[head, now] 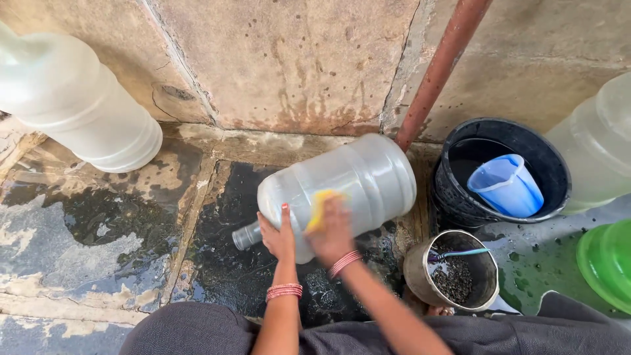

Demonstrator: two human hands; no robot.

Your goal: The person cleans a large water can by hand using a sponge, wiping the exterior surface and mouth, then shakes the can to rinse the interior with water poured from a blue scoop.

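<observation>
Hands (pixel 305 233) on tilted water jug (pixel 355 181)

The wet stone floor (pixel 98 223) carried a clear jug (pixel 342 187) lying on its side. Near the wall stood a black bucket (pixel 453 197), a steel pot (pixel 420 276) and a green basin (pixel 608 263).

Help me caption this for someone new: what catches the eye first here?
The big clear water jug lies tilted on the wet stone floor at centre. The left hand steadies it near the neck while the right hand presses a yellow sponge on it. At right, a black bucket holds a blue jug.
</observation>
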